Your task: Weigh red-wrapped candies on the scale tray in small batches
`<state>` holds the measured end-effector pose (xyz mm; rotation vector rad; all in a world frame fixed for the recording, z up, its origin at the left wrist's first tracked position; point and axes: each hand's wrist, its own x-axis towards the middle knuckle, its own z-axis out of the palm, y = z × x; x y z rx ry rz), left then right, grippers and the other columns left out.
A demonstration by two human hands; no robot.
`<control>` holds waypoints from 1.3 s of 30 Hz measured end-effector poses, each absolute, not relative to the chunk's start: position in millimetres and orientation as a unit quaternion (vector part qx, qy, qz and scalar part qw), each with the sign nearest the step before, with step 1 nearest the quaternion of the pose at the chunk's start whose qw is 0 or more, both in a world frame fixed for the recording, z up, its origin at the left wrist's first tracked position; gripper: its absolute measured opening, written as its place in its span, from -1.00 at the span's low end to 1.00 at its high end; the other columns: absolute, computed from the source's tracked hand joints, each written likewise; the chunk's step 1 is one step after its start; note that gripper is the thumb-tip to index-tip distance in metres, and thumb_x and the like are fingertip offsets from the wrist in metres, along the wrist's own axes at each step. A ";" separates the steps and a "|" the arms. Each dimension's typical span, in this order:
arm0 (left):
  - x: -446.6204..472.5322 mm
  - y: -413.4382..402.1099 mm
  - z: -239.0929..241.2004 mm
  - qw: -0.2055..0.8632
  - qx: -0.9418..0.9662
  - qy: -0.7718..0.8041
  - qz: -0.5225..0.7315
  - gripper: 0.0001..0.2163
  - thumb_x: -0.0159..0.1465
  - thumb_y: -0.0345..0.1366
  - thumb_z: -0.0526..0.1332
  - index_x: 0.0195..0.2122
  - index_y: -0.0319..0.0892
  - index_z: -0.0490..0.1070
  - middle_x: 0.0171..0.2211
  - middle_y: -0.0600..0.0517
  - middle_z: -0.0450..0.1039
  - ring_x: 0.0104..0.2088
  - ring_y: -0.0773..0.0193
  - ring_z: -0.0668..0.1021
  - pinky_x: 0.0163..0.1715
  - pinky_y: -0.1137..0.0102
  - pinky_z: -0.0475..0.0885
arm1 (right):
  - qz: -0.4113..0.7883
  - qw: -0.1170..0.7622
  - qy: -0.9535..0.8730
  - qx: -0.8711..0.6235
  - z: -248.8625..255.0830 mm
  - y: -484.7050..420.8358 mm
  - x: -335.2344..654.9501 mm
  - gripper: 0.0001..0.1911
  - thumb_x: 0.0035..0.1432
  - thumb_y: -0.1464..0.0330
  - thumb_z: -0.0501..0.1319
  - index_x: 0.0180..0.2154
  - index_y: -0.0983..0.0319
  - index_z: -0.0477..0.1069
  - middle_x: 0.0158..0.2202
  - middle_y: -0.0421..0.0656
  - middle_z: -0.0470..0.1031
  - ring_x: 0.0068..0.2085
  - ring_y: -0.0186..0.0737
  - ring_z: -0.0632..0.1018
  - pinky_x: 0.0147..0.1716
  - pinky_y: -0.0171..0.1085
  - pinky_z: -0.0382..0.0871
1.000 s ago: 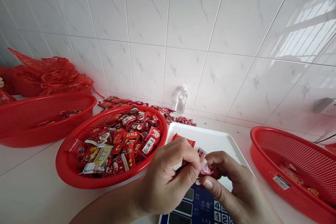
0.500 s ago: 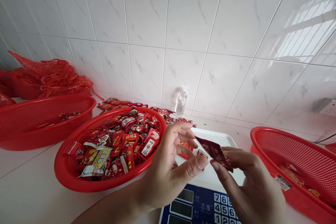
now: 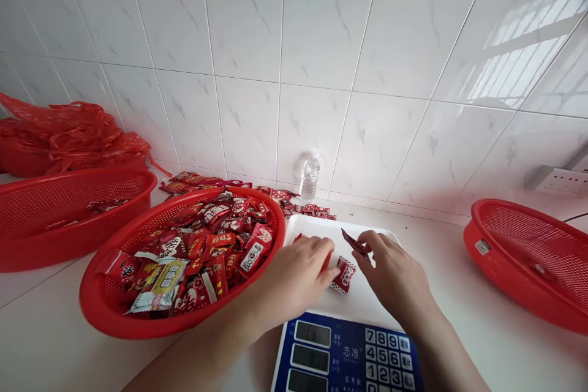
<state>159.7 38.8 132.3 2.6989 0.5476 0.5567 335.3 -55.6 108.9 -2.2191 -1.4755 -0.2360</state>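
Observation:
My left hand [image 3: 301, 272] reaches over the white weighing tray [image 3: 321, 226] of a scale, its fingers curled down and thumb close to them. Bits of red wrapping show beside its fingers; what lies under them is mostly hidden. Just right of its thumb, a red wrapped candy [image 3: 343, 274] with dotted white ends rests on the tray. My right hand [image 3: 390, 260] pinches a dark red candy packet [image 3: 356, 244] above the tray, tilted, its left end sticking out. Below the hands is the scale's blue panel [image 3: 346, 352] with displays and number keys.
A red basket [image 3: 114, 323] heaped with wrapped candies stands left of the scale. Farther left are another red basket [image 3: 46, 251] and red plastic bags [image 3: 87, 135]. A third basket [image 3: 509, 282] is at right. A clear bottle [image 3: 310, 179] stands by the tiled wall, near loose candies [image 3: 316, 211].
Both hands have moved down and forward over the weighing tray. The right hand still holds the dark red packet. The left hand has curled its fingers downward. The view has shifted, showing more of the scale.

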 end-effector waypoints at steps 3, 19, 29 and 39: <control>162.2 42.6 121.2 0.141 0.964 0.190 0.122 -0.78 0.32 -0.23 0.18 -0.04 -0.16 0.38 -0.05 -0.10 0.47 0.03 -0.01 0.46 -0.04 0.14 0.39 | -0.058 0.205 -0.532 -0.820 106.0 -49.2 335.7 -0.90 0.29 0.31 0.07 -0.20 0.12 0.34 -0.20 -0.18 0.53 -0.17 -0.09 0.53 -0.47 -0.30 0.15; 161.5 43.0 119.5 0.133 0.983 0.105 0.069 -0.68 0.25 -0.23 0.27 0.01 -0.16 0.41 -0.07 -0.10 0.49 -0.04 0.00 0.52 -0.05 0.16 0.40 | 0.060 0.159 -0.642 -0.748 114.2 -59.0 328.3 -0.77 0.27 0.30 0.07 -0.34 0.07 0.48 -0.32 -0.28 0.56 -0.31 -0.25 0.55 -0.39 -0.30 0.24; 162.7 42.3 116.9 0.159 0.982 0.076 0.065 -0.71 0.22 -0.23 0.30 -0.05 -0.21 0.45 -0.07 -0.16 0.48 -0.02 -0.05 0.51 0.01 0.10 0.38 | 0.061 0.169 -0.659 -0.730 118.2 -65.9 325.6 -0.76 0.30 0.32 0.02 -0.23 0.08 0.46 -0.32 -0.26 0.59 -0.28 -0.21 0.58 -0.35 -0.27 0.29; 163.3 39.8 115.9 0.148 0.985 0.056 0.070 -0.65 0.24 -0.15 0.29 0.01 -0.14 0.41 -0.02 -0.15 0.46 0.02 -0.02 0.49 0.03 0.13 0.38 | 0.056 0.164 -0.625 -0.761 103.1 -57.3 343.3 -0.63 0.28 0.30 0.00 0.07 0.05 0.37 0.04 -0.15 0.52 0.00 0.02 0.54 -0.11 -0.03 0.35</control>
